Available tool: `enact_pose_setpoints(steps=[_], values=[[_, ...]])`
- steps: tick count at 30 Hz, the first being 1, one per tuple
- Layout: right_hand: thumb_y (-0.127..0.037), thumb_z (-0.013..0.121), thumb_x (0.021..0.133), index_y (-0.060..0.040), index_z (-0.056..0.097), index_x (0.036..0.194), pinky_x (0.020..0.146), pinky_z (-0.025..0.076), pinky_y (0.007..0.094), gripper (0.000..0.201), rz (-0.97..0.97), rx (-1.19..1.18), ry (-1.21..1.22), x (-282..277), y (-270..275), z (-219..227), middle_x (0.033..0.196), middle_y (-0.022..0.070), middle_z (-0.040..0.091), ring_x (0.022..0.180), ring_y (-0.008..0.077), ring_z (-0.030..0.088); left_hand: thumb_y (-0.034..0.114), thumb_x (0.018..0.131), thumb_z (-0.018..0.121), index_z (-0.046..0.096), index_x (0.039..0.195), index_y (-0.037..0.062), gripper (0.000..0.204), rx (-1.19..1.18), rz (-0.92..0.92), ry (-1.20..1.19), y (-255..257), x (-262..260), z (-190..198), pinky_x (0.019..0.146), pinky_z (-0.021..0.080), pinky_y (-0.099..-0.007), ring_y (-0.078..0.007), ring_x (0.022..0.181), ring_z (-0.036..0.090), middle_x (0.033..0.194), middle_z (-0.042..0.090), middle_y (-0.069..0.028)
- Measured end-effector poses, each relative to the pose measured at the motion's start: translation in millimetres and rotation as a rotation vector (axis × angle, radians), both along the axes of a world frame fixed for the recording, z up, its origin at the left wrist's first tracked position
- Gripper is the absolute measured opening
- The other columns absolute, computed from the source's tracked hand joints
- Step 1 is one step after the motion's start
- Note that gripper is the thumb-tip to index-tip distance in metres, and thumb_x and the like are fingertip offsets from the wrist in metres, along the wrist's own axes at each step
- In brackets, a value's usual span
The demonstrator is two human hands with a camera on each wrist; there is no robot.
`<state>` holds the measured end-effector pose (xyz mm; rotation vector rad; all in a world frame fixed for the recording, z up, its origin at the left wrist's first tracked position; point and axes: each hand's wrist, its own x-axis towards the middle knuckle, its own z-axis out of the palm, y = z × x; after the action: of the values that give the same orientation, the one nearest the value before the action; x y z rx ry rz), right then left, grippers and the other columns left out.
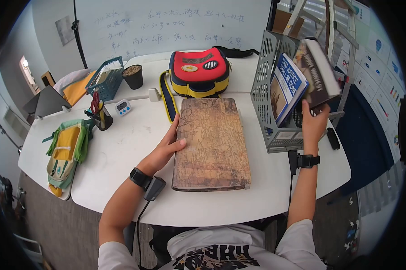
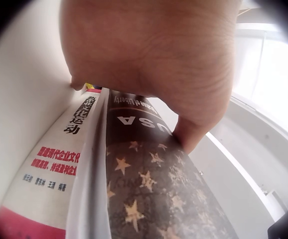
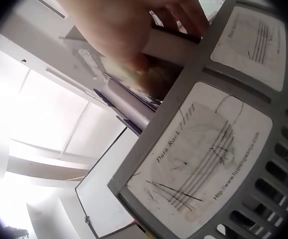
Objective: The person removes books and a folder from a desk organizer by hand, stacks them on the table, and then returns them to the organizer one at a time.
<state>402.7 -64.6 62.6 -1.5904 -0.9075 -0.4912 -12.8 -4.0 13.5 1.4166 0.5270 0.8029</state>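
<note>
My right hand (image 1: 314, 121) grips the lower end of a thick dark book (image 1: 314, 74), which tilts at the grey file rack (image 1: 261, 85) at right. Beside it in the rack leans a blue-and-white book (image 1: 287, 85). The right wrist view shows the hand (image 3: 119, 35) over the rack's labelled front (image 3: 204, 159). My left hand (image 1: 167, 146) rests against the left side of a map-patterned book (image 1: 212, 144), thumb on its cover. In the left wrist view a spine with stars and "USA" (image 2: 144, 184) lies against a white-and-red book (image 2: 49, 174), below the hand (image 2: 154, 55).
Behind the map-patterned book stands a red and navy bag (image 1: 198, 72) with a strap hanging forward. To the left are a green backpack (image 1: 68, 153), a pen holder (image 1: 103, 118), a timer (image 1: 122, 107), a plant pot (image 1: 133, 77) and a teal basket (image 1: 106, 83).
</note>
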Motion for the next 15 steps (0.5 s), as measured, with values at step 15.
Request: enact_pose_setpoints(steps=[15], values=[[-0.016,0.076,0.081,0.0029,0.046,0.118,0.071,0.053,0.0263,0.051,0.252,0.506,-0.107,-32,-9,14,0.101,0.0123,0.065,0.086,0.0132,0.064,0.034,0.088,0.063,-0.008,0.152,0.0045,0.1,0.007,0.001,0.003,0,0,2,0.118,0.007,-0.0354,-0.0255,0.148,0.006,0.16,0.002,-0.0181]])
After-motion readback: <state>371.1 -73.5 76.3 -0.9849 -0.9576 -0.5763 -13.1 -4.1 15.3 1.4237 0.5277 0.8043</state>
